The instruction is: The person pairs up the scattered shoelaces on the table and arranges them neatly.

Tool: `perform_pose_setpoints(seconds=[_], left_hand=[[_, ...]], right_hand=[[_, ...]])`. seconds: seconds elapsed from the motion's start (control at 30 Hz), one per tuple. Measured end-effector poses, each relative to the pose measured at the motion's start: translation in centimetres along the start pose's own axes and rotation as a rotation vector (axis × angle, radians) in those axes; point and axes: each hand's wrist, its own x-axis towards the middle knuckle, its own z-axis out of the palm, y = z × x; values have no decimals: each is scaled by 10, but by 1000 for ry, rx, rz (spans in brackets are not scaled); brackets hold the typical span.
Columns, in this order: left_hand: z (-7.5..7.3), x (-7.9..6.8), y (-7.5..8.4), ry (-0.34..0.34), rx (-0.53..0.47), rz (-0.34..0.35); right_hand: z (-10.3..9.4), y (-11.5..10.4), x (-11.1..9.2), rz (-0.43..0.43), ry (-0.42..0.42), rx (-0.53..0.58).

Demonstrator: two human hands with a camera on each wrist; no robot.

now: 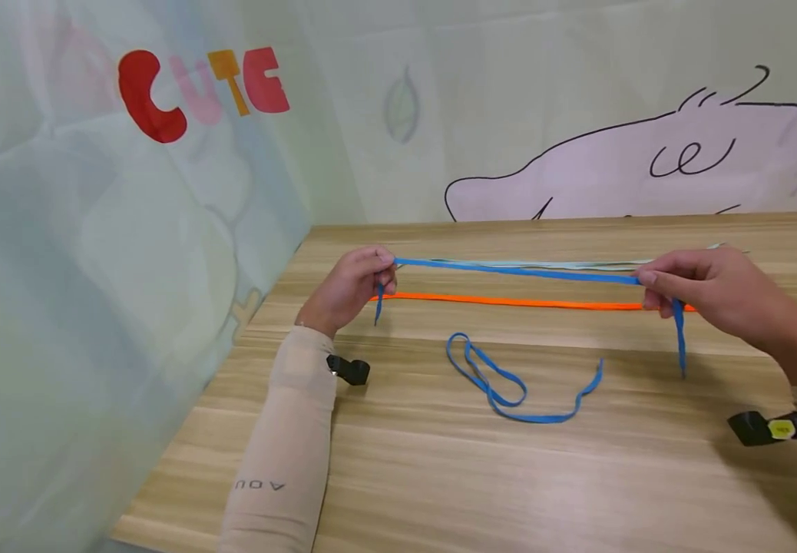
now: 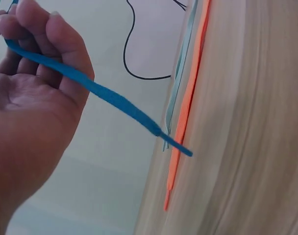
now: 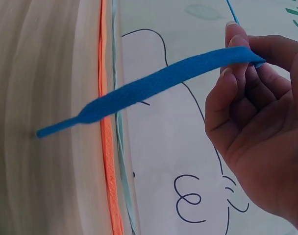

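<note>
A flat blue shoelace [image 1: 517,270] is stretched straight between both hands, above the table. My left hand [image 1: 360,280] pinches it near one end, and a short tail [image 2: 110,102] with its tip hangs from the fingers. My right hand [image 1: 723,296] pinches it near the other end, where a second tail [image 3: 159,81] hangs down. Below the hands, an orange shoelace [image 1: 509,301] lies straight across the table. Behind it runs a pale mint shoelace [image 1: 571,265], partly overlapped by the blue one in the head view. Nearer to me, another blue shoelace [image 1: 544,418] lies loosely looped.
The wood-grain table [image 1: 440,484] meets a printed cloth backdrop [image 1: 371,153] at its back and left. Black camera mounts sit at the left wrist [image 1: 348,370] and the right wrist [image 1: 751,428].
</note>
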Motion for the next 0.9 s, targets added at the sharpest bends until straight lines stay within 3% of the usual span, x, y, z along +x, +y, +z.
perform_pose_setpoints(seconds=[0.23, 0.73, 0.9], left_hand=[[-2, -3, -5, -5, 33, -45], [-11, -3, -10, 15, 14, -62], [-14, -5, -12, 13, 27, -75]], right_hand=[[-2, 10, -5, 17, -20, -11], [-9, 31, -11, 16, -28, 50], [-14, 34, -10, 52, -33, 9]])
